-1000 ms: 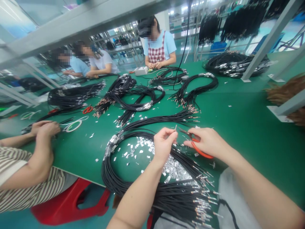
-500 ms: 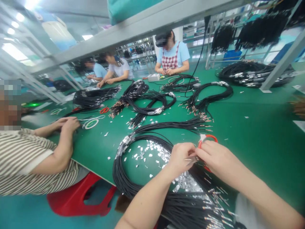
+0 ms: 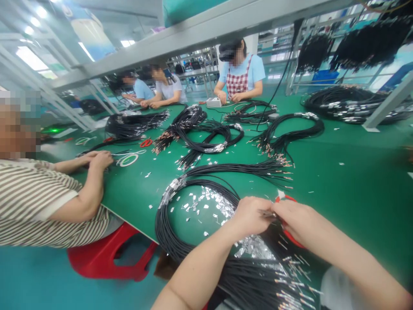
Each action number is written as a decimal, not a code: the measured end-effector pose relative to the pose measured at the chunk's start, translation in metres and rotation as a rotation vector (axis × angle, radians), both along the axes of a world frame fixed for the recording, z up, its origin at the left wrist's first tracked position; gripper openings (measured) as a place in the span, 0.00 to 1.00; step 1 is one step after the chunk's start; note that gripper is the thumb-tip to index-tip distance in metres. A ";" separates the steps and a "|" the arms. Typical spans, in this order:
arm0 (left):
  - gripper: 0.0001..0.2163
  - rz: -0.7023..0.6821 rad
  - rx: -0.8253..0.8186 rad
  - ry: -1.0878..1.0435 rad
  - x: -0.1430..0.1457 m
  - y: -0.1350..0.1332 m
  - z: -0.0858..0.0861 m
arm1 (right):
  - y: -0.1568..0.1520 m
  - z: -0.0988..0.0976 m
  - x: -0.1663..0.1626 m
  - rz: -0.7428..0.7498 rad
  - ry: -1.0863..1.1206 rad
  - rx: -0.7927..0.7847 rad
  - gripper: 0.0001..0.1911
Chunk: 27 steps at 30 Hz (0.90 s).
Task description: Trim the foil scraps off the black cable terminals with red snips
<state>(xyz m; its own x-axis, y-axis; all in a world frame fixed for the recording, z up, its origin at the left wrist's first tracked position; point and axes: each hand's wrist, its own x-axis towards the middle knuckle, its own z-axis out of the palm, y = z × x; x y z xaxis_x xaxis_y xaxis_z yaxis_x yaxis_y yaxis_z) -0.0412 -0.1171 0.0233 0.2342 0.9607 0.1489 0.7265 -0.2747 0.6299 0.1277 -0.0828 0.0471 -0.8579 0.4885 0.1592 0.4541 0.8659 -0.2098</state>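
My right hand (image 3: 298, 221) is closed on a pair of scissors with orange-red handles (image 3: 292, 239); a white tag shows at the upper loop. My left hand (image 3: 253, 215) is closed in a pinch, its fingertips meeting those of the right. Something thin and greyish shows between them, blurred, and what the left fingers grip is hidden. Beneath both hands runs a big coil of black cables (image 3: 164, 226), bound at the upper left with silver foil bands (image 3: 172, 187). Stripped cable ends (image 3: 293, 290) fan out at the lower right. Foil scraps (image 3: 250, 247) lie inside the coil.
More black cable bundles (image 3: 213, 147) lie across the green table (image 3: 355, 193). At left a person in a striped shirt (image 3: 41, 206) works near a white ring (image 3: 127, 158) and red scissors (image 3: 146, 143). Several people sit across. A metal shelf beam (image 3: 193, 41) spans overhead.
The whole view has shifted slightly, so things sit a little further right. My hands have come closer together, and the metal between them is less exposed. The left neighbour's hands stay together.
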 end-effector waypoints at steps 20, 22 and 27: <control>0.05 0.204 0.035 -0.398 0.006 0.001 -0.001 | 0.015 -0.008 -0.016 -0.357 0.911 -0.686 0.07; 0.06 0.190 -0.036 -0.462 0.007 0.000 -0.002 | 0.014 -0.009 -0.017 -0.349 0.950 -0.696 0.07; 0.10 0.182 -0.337 -0.830 0.009 0.001 0.002 | 0.010 -0.007 -0.018 -0.316 1.003 -0.671 0.05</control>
